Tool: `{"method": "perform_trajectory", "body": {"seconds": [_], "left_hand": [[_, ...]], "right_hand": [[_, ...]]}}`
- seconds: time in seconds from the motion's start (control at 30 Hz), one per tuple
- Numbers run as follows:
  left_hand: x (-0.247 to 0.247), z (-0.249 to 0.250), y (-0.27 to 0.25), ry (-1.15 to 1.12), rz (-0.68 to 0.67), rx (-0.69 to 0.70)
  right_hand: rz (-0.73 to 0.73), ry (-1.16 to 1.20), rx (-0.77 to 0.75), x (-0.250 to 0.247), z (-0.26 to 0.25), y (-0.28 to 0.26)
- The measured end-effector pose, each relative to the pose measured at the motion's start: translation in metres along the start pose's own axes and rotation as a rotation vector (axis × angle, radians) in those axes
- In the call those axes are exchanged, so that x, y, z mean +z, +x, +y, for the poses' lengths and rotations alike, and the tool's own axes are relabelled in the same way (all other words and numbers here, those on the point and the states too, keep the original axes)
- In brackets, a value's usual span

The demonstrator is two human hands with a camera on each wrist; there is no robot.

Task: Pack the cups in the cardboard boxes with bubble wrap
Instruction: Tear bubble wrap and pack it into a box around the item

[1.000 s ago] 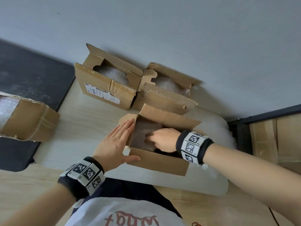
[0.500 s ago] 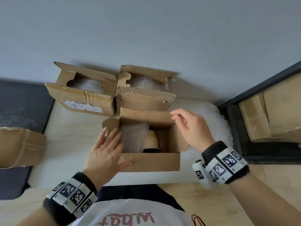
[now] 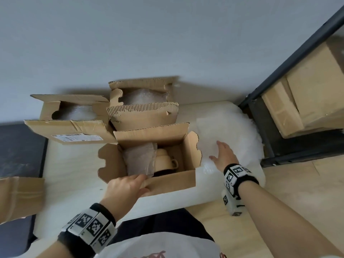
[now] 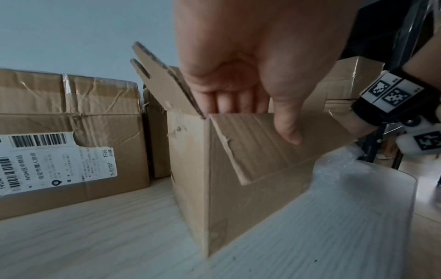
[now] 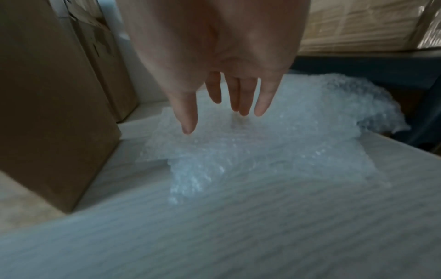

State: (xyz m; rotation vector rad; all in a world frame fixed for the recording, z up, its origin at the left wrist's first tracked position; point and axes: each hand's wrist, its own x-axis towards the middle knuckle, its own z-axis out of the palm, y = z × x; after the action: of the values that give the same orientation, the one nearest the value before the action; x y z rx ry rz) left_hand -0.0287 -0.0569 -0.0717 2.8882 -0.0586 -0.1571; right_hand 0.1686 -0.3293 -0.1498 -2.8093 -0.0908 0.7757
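Right, my left hand [image 3: 126,187] grips the near flap of the open brown cardboard box [image 3: 173,181] at the table's near edge, fingers hooked over into the box, thumb flat on the outside of the flap. Inside: a beige ceramic cup w/ a handle [image 3: 164,161] sits upside down, and a crumpled sheet of bubble wrap [image 3: 139,161] stands just at its 9 o'clock, touching it. My right hand [image 3: 223,155] is spread, fingers straight, hovering over the loose pile of clear bubble wrap [image 3: 240,131] at the box's 3 o'clock; can't tell if the fingertips touch it, nothing's in its grasp. At 12 o'clock from the open box, a second brown cardboard box w/ bubble wrap inside [image 3: 143,116]; at 10 o'clock, a third brown cardboard box w/ a white shipping label [image 3: 70,131], also stuffed w/ wrap. All on the pale wood-grain table [image 3: 74,170].
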Motion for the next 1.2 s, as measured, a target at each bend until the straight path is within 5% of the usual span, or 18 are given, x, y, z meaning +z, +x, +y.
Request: {"method": "perform_trajectory", "body": {"seconds": [0.23,0.43,0.5,0.8,0.9,1.07,1.2], "left_hand": [[0.002,-0.008,0.0,-0.001,-0.035,-0.022],[0.007,-0.017,0.003,0.043,0.038,-0.018],[0.005,-0.019,0.003,0.046,0.061,-0.013],[-0.005,-0.021,0.005,-0.002,-0.234,-0.149],[-0.014,-0.015,0.009,-0.119,-0.23,-0.144],[-0.061,-0.001,0.043,-0.54,-0.009,-0.103],[-0.104,0.027,0.068,-0.738,-0.032,0.052]], "right_hand": [[0.093,-0.167,-0.03,0.026,0.0,-0.007],[0.202,-0.043,-0.016,0.024,0.007,-0.005],[0.211,0.05,-0.001,0.019,0.012,-0.004],[0.418,0.791,0.001,-0.04,0.017,-0.026],[0.473,0.948,-0.093,-0.069,-0.001,-0.048],[0.451,1.121,-0.241,-0.109,-0.05,-0.09],[0.38,1.263,-0.307,-0.13,-0.095,-0.112]]}}
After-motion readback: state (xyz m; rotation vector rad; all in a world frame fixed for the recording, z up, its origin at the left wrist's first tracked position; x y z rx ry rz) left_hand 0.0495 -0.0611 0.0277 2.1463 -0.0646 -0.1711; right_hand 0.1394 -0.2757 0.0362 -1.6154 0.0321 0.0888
